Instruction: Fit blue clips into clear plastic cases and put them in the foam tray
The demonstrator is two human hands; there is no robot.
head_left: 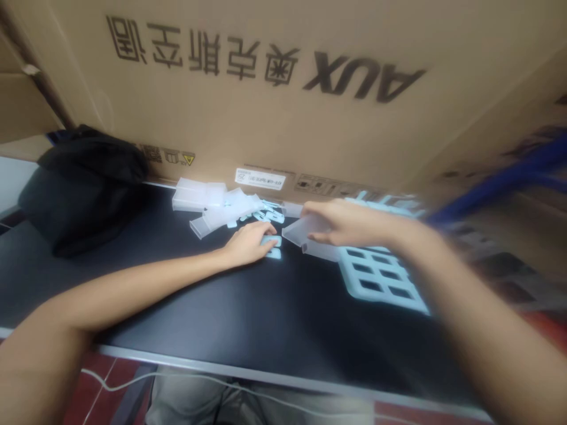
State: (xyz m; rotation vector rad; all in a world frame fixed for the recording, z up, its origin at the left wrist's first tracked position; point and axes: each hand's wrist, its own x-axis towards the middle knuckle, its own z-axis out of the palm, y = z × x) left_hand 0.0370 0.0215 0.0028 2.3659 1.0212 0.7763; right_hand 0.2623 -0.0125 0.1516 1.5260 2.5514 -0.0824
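My left hand (251, 242) rests on the black table, its fingers closed on a small light-blue plastic piece (274, 240). A second such piece (273, 254) lies just in front of it. My right hand (330, 221) grips a translucent plastic box (297, 231) between thumb and fingers. Beneath that hand lies another translucent box (321, 251), which meets the edge of a light-blue grid tray (354, 286). Several translucent boxes (212, 198) and small light-blue pieces (273, 213) are heaped beyond my left hand.
A large cardboard carton (248, 124) stands along the table's far side. A black bag (84, 189) sits at the left. On the right is a blue bar (500, 183). A white cable (177, 376) hangs below the table's near edge (212, 368).
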